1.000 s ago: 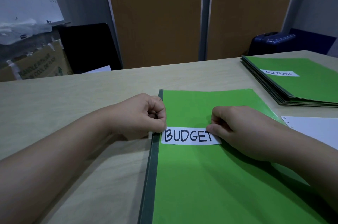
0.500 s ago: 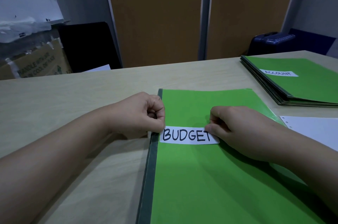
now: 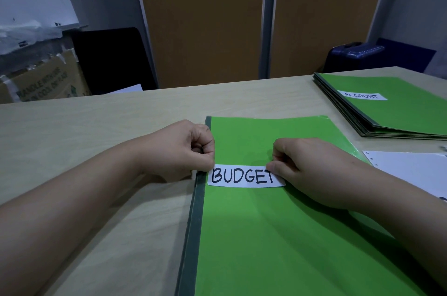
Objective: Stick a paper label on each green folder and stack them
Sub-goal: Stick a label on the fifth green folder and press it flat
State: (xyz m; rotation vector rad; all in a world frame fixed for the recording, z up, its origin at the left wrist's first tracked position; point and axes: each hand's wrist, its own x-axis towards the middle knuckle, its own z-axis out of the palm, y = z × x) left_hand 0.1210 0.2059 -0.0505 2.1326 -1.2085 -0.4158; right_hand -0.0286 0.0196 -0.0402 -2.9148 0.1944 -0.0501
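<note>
The left end of the BUDGET label (image 3: 242, 176) is pinched in the curled grip of the left hand (image 3: 183, 150), right at the dark spine (image 3: 193, 223). The right end is held down under the thumb of the right hand (image 3: 312, 170), whose fingers are curled into a narrow grip. The label is laid flat across the upper part of the green folder (image 3: 266, 235), which is spread on the worktop (image 3: 96, 131) directly in front. Just beside the folder, to the right, a white punched sheet (image 3: 411, 170) is seen. Further back on the right a stack of green folders (image 3: 399, 114) is set, topped by one bearing an ACCOUNT label (image 3: 362, 95). Behind the worktop a cardboard box (image 3: 48, 83) and a blue case (image 3: 358, 54) are placed.
</note>
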